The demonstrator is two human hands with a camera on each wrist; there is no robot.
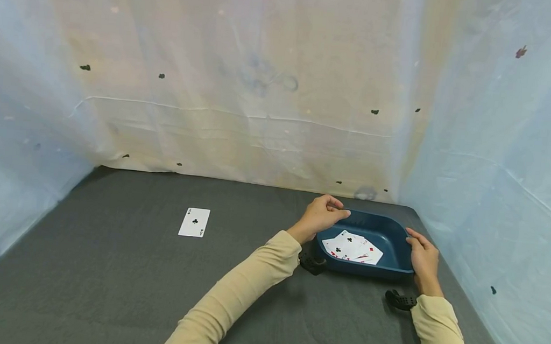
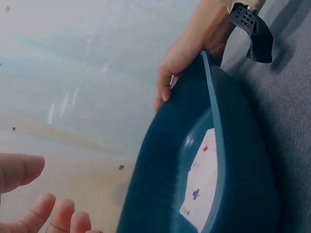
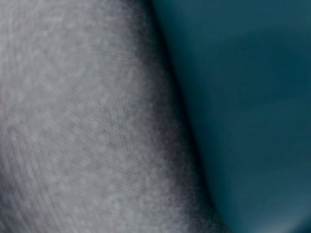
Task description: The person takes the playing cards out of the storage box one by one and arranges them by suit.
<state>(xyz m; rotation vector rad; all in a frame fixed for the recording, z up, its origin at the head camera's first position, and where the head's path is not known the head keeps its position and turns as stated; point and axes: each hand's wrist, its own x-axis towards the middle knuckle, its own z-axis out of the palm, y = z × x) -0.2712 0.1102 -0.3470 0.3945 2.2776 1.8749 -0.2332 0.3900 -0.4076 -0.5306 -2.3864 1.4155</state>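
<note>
A dark blue plastic basin [image 1: 393, 243] rests on the right part of the table. Several playing cards [image 1: 352, 247], clubs and red suits among them, lie overlapping inside it. My right hand [image 1: 425, 262] grips the basin's right end, fingers over the rim, as the left wrist view also shows. Over the left end of the basin hovers my left hand [image 1: 319, 217]; in the left wrist view its fingers [image 2: 41, 206] and thumb are apart with nothing between them. A single ace of clubs [image 1: 188, 228] lies face up, well left of the basin. Only the basin's outer wall [image 3: 252, 121] shows in the right wrist view.
Dark grey cloth [image 1: 103, 266] covers the table. A pale plastic curtain [image 1: 263, 84] with small dark marks hangs behind it and on both sides; the right side [image 1: 520, 213] comes close to my right hand. Black bands [image 1: 400, 300] circle the wrists.
</note>
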